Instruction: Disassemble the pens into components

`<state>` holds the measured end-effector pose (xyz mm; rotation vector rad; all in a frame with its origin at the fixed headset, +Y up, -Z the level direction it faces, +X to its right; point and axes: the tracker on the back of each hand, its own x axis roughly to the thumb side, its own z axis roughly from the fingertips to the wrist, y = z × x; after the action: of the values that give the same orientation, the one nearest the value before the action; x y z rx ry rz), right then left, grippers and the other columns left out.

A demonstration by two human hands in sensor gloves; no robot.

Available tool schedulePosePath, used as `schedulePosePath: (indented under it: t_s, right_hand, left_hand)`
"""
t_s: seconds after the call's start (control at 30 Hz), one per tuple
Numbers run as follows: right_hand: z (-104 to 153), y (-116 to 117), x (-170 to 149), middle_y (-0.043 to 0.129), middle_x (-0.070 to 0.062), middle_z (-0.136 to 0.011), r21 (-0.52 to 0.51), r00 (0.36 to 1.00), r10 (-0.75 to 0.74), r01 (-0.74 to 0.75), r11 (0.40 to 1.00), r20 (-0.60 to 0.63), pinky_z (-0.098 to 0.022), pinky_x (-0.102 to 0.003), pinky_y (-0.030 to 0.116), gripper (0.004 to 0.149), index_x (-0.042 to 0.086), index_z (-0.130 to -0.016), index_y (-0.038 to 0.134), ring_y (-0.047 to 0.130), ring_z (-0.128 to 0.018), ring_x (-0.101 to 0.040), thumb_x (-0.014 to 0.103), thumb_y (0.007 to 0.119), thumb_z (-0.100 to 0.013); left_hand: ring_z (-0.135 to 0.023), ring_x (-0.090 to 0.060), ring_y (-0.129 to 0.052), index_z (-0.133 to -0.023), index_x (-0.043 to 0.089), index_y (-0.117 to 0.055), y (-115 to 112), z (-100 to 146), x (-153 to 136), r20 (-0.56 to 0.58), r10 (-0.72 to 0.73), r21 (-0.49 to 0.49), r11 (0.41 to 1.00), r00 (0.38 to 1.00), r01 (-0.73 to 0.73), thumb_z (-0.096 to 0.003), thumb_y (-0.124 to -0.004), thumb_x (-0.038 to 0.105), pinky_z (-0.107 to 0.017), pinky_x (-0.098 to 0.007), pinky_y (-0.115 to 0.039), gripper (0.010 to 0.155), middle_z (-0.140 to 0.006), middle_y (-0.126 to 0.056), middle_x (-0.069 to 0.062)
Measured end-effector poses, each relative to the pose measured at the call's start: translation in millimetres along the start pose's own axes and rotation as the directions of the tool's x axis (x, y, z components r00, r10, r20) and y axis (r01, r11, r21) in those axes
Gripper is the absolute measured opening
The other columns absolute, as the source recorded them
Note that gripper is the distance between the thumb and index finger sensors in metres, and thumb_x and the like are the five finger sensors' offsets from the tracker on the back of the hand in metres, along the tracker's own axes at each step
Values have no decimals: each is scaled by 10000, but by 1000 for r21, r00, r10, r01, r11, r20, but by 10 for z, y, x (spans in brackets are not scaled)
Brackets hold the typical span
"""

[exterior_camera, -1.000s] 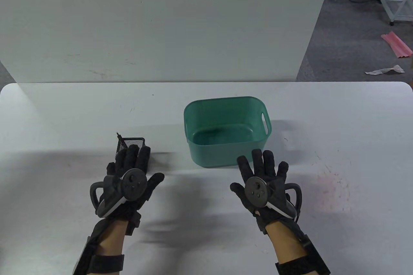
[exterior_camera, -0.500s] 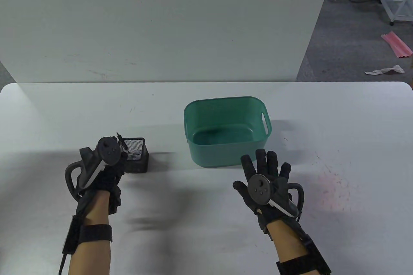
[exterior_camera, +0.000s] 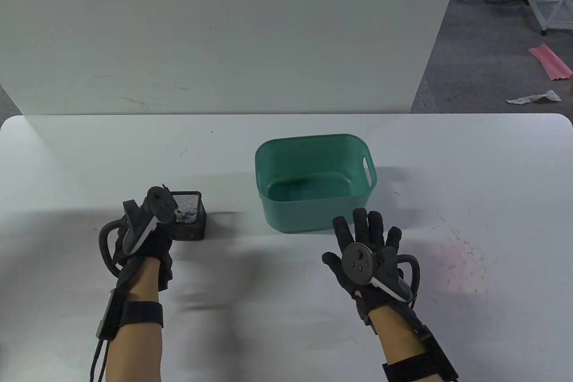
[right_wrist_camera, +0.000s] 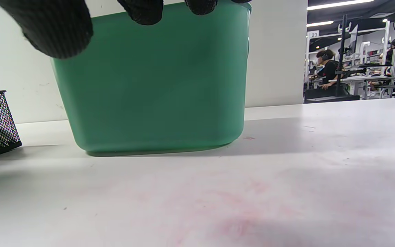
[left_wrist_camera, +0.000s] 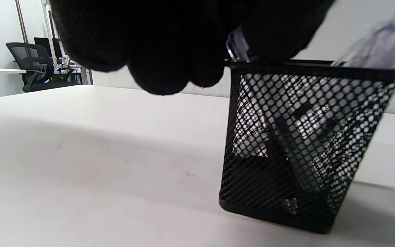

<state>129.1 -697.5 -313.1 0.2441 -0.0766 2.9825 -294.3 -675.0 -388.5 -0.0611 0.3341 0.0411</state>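
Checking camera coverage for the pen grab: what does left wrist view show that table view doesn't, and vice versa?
Left wrist only: the left hand's fingers closing on a clear pen top at the rim of the black mesh pen holder, with pens visible through the mesh.

Table view only: the green bin, the right hand spread flat and holding nothing, and both trackers.

Both: the pen holder, the left hand and the white table.
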Motion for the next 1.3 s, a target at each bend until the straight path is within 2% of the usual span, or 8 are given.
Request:
schedulePosePath:
  t_s: [0.27,0.6,0.83,1.0,1.13,1.2,1.3]
  right_hand:
    - [2,-1,-7,132,-155,-1204,0,1000,2,-2,1000,-6,-676,-760,189,737,317,-1151,261,149,-1070,-460,628,610,-582]
    - [1,-5,-15,134,-156,-1204,-5,1000,-2,2,1000,-11,-678,-759,190,734,316,-1151,263,150,-1069,-461,626,610,-584]
    - [16,-37,11,135,-156,-1204,-23,1000,-12,12,1000,1,-677,-759,192,734,313,-1151,265,152,-1069,-462,626,610,-583]
    - [31,-47,56,168,-157,-1201,-24,998,-53,54,998,18,-679,-758,197,735,309,-1152,268,158,-1070,-462,624,611,-583]
    - [38,-50,85,180,-163,-1203,-32,993,-110,111,993,35,-681,-760,214,734,298,-1152,284,179,-1073,-464,621,615,-582]
    - [40,-48,96,201,-163,-1206,-28,987,-156,157,987,41,-682,-763,226,735,290,-1152,294,198,-1076,-465,620,617,-581]
    - [32,-25,87,253,-162,-1209,0,964,-264,264,964,37,-681,-766,233,744,274,-1153,303,218,-1078,-466,623,622,-578]
  left_hand:
    - [-701,-192,-1044,-977,330,-721,55,26,-38,-1,44,62,997,999,-44,-513,-801,460,-530,-447,-896,489,-878,-931,46]
    - [-675,-197,-1055,-937,359,-752,415,221,-89,39,96,211,972,995,-102,-518,-789,446,-521,-447,-902,430,-858,-949,21]
    - [-666,-193,-1054,-936,357,-742,739,526,-100,104,135,381,910,985,-164,-520,-781,441,-515,-442,-907,426,-860,-942,15]
    - [-656,-185,-1062,-936,357,-740,867,807,5,222,175,471,842,959,-263,-521,-775,442,-510,-435,-919,426,-855,-945,17]
    - [-661,-181,-1060,-943,355,-728,879,989,118,329,287,440,796,900,-415,-527,-769,440,-515,-432,-918,426,-861,-939,17]
    - [-668,-180,-1056,-947,356,-722,806,1043,196,414,373,356,773,831,-525,-531,-766,442,-520,-432,-915,427,-868,-933,18]
    - [-673,-180,-1053,-949,354,-718,650,1085,327,468,485,232,739,739,-632,-535,-763,442,-524,-431,-913,426,-871,-930,19]
